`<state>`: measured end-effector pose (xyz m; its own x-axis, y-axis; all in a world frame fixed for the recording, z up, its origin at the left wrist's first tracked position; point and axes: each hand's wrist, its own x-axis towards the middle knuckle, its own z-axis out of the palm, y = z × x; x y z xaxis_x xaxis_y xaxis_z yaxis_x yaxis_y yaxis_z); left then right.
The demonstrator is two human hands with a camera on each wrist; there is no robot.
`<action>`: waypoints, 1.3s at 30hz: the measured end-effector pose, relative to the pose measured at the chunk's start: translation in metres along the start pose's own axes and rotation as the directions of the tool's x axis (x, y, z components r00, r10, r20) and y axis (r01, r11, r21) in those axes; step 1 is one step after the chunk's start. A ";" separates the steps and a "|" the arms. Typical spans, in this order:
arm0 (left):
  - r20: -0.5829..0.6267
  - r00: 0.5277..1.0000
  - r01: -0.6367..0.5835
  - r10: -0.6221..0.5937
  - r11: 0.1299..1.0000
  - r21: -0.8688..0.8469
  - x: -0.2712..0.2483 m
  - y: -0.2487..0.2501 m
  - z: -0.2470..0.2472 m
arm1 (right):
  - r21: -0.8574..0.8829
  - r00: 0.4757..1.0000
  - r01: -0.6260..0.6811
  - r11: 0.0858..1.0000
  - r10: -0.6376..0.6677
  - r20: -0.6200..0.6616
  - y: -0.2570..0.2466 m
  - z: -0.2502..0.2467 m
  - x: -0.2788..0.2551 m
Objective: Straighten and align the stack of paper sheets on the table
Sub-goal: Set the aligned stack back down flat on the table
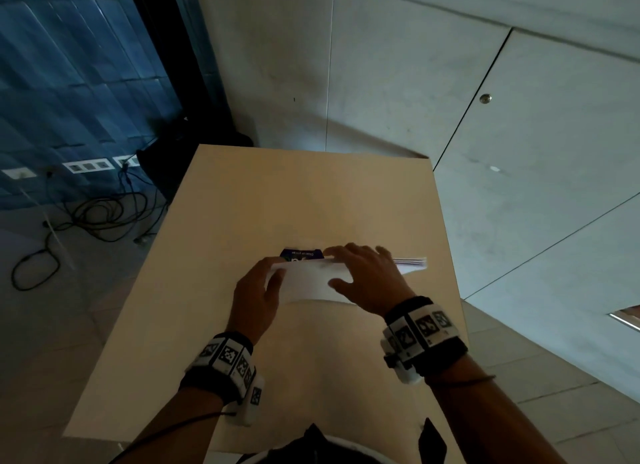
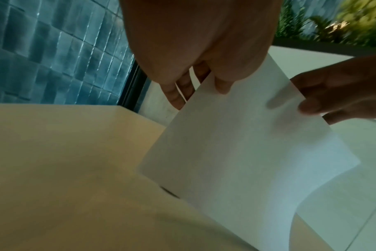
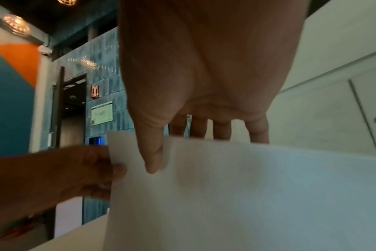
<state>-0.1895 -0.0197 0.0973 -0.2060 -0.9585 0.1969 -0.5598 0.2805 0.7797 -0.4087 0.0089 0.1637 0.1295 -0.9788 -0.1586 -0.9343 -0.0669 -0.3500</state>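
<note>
A stack of white paper sheets point(image 1: 304, 283) stands on edge on the beige table point(image 1: 277, 200), its lower part bowing toward me. My left hand point(image 1: 256, 290) grips the stack's left edge, thumb in front and fingers behind. My right hand point(image 1: 367, 276) grips the top edge, thumb on the near face and fingers over the far side. The sheet edges point(image 1: 412, 262) fan unevenly at the upper right. A blue printed sheet point(image 1: 303, 254) shows behind the top. The wrist views show the paper point(image 2: 247, 152) point(image 3: 247, 195) pinched between thumb and fingers.
The table's far edge point(image 1: 311, 150) and right edge point(image 1: 446, 238) are near the stack. Cables point(image 1: 97, 218) lie on the floor to the left. Grey wall panels point(image 1: 519, 117) rise behind and to the right.
</note>
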 end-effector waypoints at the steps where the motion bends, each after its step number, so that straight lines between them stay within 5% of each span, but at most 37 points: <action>1: -0.002 1.000 -0.029 0.029 0.999 0.014 0.003 0.004 -0.002 | -0.020 1.000 0.009 1.000 -0.009 -0.004 -0.002 0.002 0.003; 6: 0.001 1.000 -0.022 0.022 0.996 0.092 0.011 0.016 -0.008 | 0.095 0.990 -0.062 0.994 0.073 -0.118 -0.001 -0.002 -0.003; 14: 0.025 0.975 0.222 -0.221 0.969 -0.110 -0.001 0.000 -0.019 | 0.458 0.973 -0.177 0.871 0.224 -0.050 0.018 -0.019 -0.016; 18: 0.078 0.892 0.425 -0.445 0.769 -0.477 -0.006 -0.007 -0.020 | 0.638 0.965 -0.193 0.745 0.260 -0.012 0.037 -0.010 -0.014; 21: 0.216 0.813 0.554 -0.541 0.604 -0.573 -0.006 -0.013 -0.014 | 0.803 0.946 -0.230 0.550 0.319 0.052 0.045 0.006 -0.010; 29: 0.279 0.786 0.616 -0.551 0.729 -0.297 -0.009 -0.044 -0.001 | 0.870 0.809 -0.444 0.216 0.513 0.286 0.045 0.072 -0.006; 39: 0.211 0.784 0.574 -0.583 0.812 0.110 -0.003 -0.077 0.018 | 0.762 0.684 -0.614 0.205 0.619 0.385 0.037 0.144 0.007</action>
<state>-0.1604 -0.0371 0.0259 -0.0048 -0.9048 -0.4257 -0.6606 -0.3167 0.6806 -0.3948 0.0277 0.0168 -0.3622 -0.6368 -0.6807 -0.0177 0.7348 -0.6780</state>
